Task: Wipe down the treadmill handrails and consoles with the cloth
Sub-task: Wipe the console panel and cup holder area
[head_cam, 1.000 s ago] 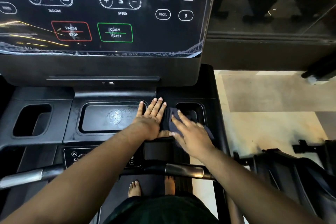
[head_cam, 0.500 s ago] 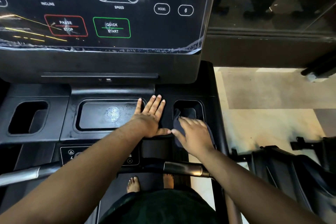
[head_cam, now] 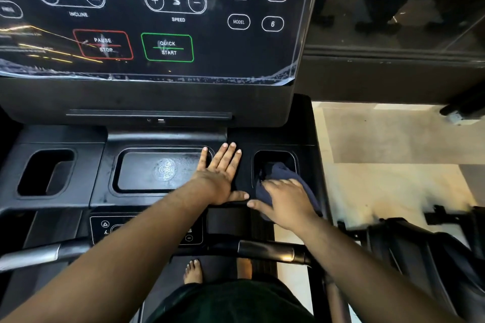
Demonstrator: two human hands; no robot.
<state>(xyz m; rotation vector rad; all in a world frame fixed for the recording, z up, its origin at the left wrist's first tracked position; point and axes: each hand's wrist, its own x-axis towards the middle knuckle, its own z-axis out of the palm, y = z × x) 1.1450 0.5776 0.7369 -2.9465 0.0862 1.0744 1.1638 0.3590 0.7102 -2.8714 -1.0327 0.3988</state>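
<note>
A black treadmill console [head_cam: 162, 21] with white button outlines fills the top of the view. Below it lies a black tray deck [head_cam: 102, 173] with a centre tray and two cup wells. My left hand [head_cam: 220, 178] rests flat, fingers straight, on the deck between the centre tray and the right cup well [head_cam: 275, 158]. My right hand [head_cam: 286, 204] presses a dark blue cloth [head_cam: 278, 170] against the right well's front rim, with part of the cloth bunched into the well. A handrail bar [head_cam: 265, 250] with metal grips crosses below my arms.
The left cup well [head_cam: 44, 173] sits at the far left of the deck. A small control panel [head_cam: 105, 228] lies under my left forearm. Pale floor [head_cam: 393, 165] lies to the right, with another black machine [head_cam: 433, 252] at the lower right. My bare foot [head_cam: 193, 271] stands on the belt.
My right hand has slid the cloth to the right, from beside my left hand onto the right cup well's rim. My left hand has stayed flat in the same place.
</note>
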